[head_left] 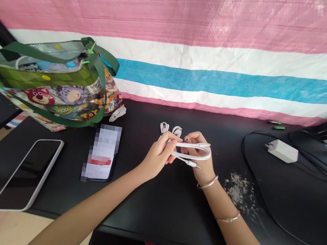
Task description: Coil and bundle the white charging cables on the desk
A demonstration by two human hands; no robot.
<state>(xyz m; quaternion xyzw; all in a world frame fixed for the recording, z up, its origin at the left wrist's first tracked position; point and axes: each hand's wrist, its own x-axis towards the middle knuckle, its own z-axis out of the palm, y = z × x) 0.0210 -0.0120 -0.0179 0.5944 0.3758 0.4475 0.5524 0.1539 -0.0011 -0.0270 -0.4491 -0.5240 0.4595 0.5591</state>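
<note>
A folded white charging cable (199,154) is pinched between the thumb and fingers of my left hand (157,155). Its two plug ends point to the right, and its loop passes in front of my right palm. My right hand (202,165) is closed behind the loop, with a small dark bit at its fingertips that is too small to make out. Just beyond my left hand, two more bundled white cables, a left one (164,127) and a right one (177,131), lie on the black table (163,211).
At left stand a cartoon-printed bag (69,99), a lit phone (103,152) and a dark-screened phone (27,174). Pale crumbs (240,191) lie by my right forearm. A white charger (283,151), black cord (262,207) and small green items (279,127) are at right. Striped sheeting (198,31) hangs behind.
</note>
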